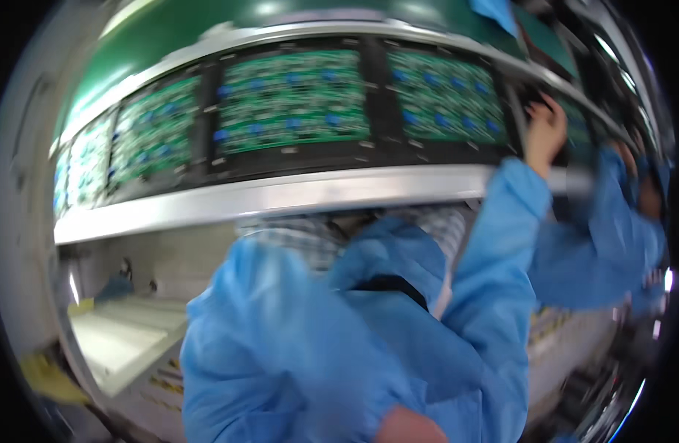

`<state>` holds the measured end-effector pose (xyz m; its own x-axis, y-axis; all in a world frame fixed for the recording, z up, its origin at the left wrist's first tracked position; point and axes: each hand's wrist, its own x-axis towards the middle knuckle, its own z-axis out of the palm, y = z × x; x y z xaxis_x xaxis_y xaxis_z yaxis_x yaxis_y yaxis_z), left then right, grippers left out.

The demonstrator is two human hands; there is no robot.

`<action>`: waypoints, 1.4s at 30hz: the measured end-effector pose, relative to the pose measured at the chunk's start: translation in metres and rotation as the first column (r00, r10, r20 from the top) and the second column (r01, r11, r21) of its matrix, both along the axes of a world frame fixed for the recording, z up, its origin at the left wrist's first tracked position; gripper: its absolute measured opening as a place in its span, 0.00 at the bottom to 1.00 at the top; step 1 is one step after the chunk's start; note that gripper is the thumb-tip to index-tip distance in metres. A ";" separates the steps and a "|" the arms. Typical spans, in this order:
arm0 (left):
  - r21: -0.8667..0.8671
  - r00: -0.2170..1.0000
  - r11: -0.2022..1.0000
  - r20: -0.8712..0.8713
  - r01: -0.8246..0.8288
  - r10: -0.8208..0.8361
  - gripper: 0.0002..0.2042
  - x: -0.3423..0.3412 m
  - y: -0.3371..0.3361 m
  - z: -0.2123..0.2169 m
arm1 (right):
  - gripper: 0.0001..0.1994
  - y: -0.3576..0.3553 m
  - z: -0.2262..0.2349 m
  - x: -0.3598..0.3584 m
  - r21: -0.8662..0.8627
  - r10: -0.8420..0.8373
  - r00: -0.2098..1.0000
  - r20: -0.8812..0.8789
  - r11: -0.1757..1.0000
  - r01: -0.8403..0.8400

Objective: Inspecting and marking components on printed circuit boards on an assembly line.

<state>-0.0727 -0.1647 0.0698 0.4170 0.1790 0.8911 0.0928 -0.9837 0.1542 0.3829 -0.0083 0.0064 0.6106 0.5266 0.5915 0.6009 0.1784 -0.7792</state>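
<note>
My right hand (546,134) reaches out at the right to the edge of a black carrier tray (452,153). Its fingers are bent at the dark frame there, partly smeared by motion. Green circuit boards with blue parts (446,96) lie in this tray. Another such tray with circuit boards (291,100) stands to its left. My left arm (258,303) is folded up in front of my body in a blue sleeve. A blurred patch of skin at the lower edge seems to be my left hand (409,426); no fingers can be made out.
A silver rail (280,193) runs along the near side of the tray row, with a green surface (280,22) behind. More boards (155,125) stretch to the left. At the right another person's blue sleeve (598,244) is close by. A pale panel (125,332) sits below at left.
</note>
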 end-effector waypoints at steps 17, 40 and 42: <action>-0.075 0.958 0.971 -0.163 0.226 -0.235 0.11 0.158 0.017 -0.009 | 0.04 -0.041 0.024 0.062 0.029 -0.325 0.937 -0.125 0.943 0.331; -0.920 0.915 -0.035 -0.383 -0.390 -0.126 0.22 0.056 0.056 -0.282 | 0.03 -0.033 0.032 0.078 -0.012 -0.186 0.980 -0.072 0.982 0.186; -0.889 0.881 0.000 -0.453 -0.458 -0.138 0.23 0.063 0.056 -0.270 | 0.03 -0.027 0.028 0.075 0.005 -0.162 0.984 -0.070 0.987 0.163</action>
<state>-0.0101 -0.1085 -0.1999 0.3945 0.8251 -0.4044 0.5507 0.1400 0.8229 0.4581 -0.0356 0.0343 0.7268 0.4109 0.5504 0.5677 0.0917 -0.8181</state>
